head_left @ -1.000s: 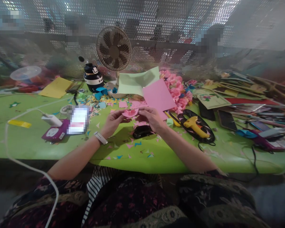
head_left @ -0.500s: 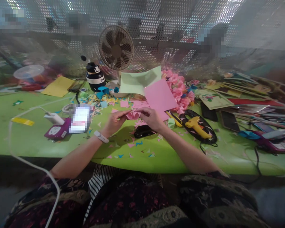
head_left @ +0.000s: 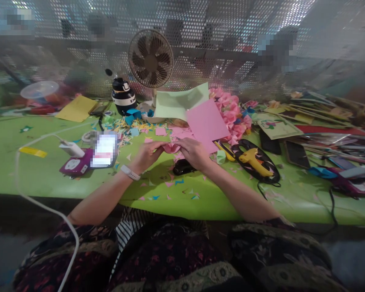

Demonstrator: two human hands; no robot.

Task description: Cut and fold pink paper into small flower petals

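Between my two hands is a small folded pink paper piece (head_left: 171, 148), with petal-like edges. My left hand (head_left: 147, 155), wearing a white wristband, pinches its left side. On its right side the fingers of my right hand (head_left: 194, 152) are closed, and they cover part of the paper. A black stapler-like object (head_left: 182, 166) lies on the green table just below my right hand, partly hidden by it. Beyond my hands are pink paper scraps and a large pink sheet (head_left: 205, 121). A yellow cutter knife (head_left: 225, 151) lies right of my right hand.
A yellow glue gun (head_left: 255, 162) rests on a black tray. Pink paper flowers (head_left: 229, 113) are heaped behind the pink sheet. A fan (head_left: 151, 59) and a black bottle (head_left: 123, 97) stand at the back. A lit phone (head_left: 104, 150) leans by a purple power strip (head_left: 76, 165) with a white cable.
My right fingers have closed further over the pink paper's right side, and the paper looks more curved. My left hand keeps its pinch. The whole view has shifted slightly.
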